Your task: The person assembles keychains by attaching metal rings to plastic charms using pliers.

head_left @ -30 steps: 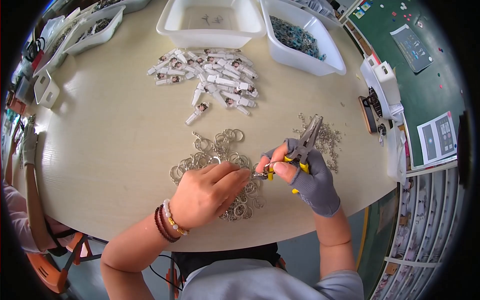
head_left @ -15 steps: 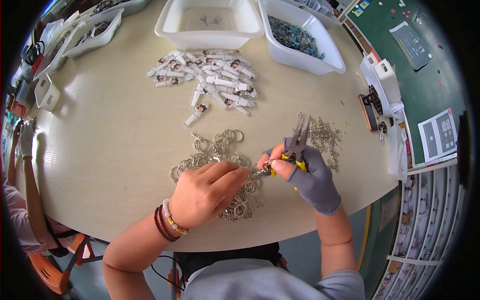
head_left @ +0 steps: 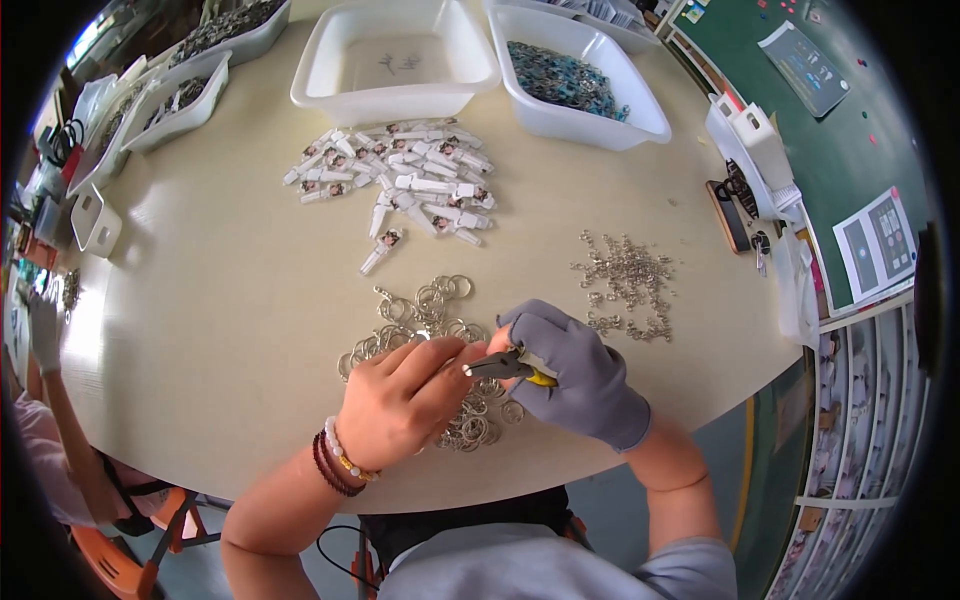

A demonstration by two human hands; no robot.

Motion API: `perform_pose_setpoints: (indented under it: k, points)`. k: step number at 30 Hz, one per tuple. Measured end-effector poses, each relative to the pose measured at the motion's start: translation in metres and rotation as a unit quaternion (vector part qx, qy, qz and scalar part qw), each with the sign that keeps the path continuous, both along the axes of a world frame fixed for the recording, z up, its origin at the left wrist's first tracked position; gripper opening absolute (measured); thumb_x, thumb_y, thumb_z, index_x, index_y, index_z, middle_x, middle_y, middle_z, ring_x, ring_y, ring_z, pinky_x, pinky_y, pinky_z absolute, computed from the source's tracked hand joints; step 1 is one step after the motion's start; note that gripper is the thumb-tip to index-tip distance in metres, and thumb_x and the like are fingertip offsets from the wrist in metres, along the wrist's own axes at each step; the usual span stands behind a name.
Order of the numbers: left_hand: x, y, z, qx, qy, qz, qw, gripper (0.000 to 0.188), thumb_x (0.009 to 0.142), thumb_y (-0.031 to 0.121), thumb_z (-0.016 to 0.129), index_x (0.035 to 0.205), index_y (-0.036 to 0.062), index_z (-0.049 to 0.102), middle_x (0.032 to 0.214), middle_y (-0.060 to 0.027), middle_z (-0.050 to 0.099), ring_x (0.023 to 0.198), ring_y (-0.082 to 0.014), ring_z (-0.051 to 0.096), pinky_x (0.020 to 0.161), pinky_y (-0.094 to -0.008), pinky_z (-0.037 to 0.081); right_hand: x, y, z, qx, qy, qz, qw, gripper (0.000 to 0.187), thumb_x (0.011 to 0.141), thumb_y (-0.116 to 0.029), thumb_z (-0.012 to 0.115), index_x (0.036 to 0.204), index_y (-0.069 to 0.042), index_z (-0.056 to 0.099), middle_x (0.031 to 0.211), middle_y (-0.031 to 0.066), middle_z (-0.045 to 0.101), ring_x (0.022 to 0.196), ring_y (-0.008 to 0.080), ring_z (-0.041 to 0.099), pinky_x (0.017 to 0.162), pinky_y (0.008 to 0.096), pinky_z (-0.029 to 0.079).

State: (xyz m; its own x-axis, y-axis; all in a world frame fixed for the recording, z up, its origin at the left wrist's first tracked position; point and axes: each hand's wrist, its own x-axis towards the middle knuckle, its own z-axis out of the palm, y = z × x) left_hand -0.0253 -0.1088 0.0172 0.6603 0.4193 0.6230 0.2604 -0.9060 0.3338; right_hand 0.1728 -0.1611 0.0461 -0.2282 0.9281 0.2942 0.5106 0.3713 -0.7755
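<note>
A: Holding what in the gloved right hand [head_left: 580, 375]?

B: Grasping pliers [head_left: 500, 366], with nose turned leftward to the bare left hand [head_left: 405, 395].

A: And in the left?

B: Curled inward at the tool's tips; cannot tell whether pinching anything.

A: Why so close together?

B: Probably to bring both to one spot, over the metal rings [head_left: 475, 432] heaped on the bench [head_left: 210, 330].

A: Farther out?

B: To the right, small metal fittings [head_left: 635, 272], likely spread for easy picking; beyond the rings, white tags [head_left: 420, 187], just before a white tub [head_left: 395, 107].

A: Any room for moving?

B: Plenty leftward; less toward the near edge, close behind the rings.
</note>
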Motion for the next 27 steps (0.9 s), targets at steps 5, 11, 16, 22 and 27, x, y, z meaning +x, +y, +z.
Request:
perform_pose_setpoints:
  k: [5,11,16,22,27]
  points:
    - [-0.001,0.002,0.0,0.0,-0.001,-0.003,1.0,0.025,0.069,0.005,0.07,0.093,0.0034,0.063,0.095,-0.0059,0.062,0.066,-0.0166,0.061,0.051,-0.0274,0.05,-0.001,0.0,-0.003,-0.013,0.001,-0.03,0.999,0.027,0.07,0.002,0.068,0.093,-0.002,0.053,0.088,0.0132,0.055,0.078,0.0331,0.059,0.068,0.0365,0.048]
    - [0.003,-0.004,0.011,-0.102,-0.009,0.008,0.995,0.024,0.076,0.005,0.07,0.099,0.0021,0.064,0.091,-0.0081,0.064,0.068,-0.0209,0.064,0.054,-0.0299,0.052,-0.005,0.0,-0.008,0.02,0.001,-0.03,0.999,0.019,0.079,-0.002,0.068,0.091,0.0,0.054,0.085,0.0112,0.057,0.072,0.0231,0.059,0.067,0.0296,0.048]
    - [0.003,-0.006,0.009,-0.152,-0.038,0.014,0.988,0.025,0.077,0.004,0.07,0.102,0.0022,0.066,0.088,-0.009,0.066,0.066,-0.0225,0.064,0.055,-0.0298,0.052,-0.015,-0.002,-0.013,0.017,0.042,-0.074,0.996,0.014,0.085,-0.006,0.064,0.091,0.0,0.052,0.081,0.01,0.053,0.066,0.0175,0.051,0.062,0.029,0.045]
    - [-0.005,-0.003,0.014,-0.151,-0.07,0.037,0.985,0.027,0.076,0.0,0.067,0.103,0.0027,0.067,0.087,-0.009,0.066,0.067,-0.0225,0.064,0.055,-0.0297,0.052,0.0,-0.005,-0.006,-0.223,0.368,-0.017,0.903,0.034,0.095,-0.033,0.053,0.107,-0.002,0.057,0.1,0.0053,0.056,0.092,0.014,0.054,0.081,0.0294,0.044]
    - [-0.006,0.0,0.019,-0.089,-0.105,0.038,0.99,0.03,0.073,-0.003,0.067,0.102,0.0016,0.068,0.091,-0.0108,0.067,0.07,-0.0224,0.065,0.057,-0.0292,0.052,0.008,-0.011,-0.002,-0.233,0.422,-0.001,0.876,0.023,0.095,-0.018,0.054,0.112,-0.002,0.054,0.102,0.0052,0.056,0.095,0.016,0.056,0.084,0.0296,0.046]
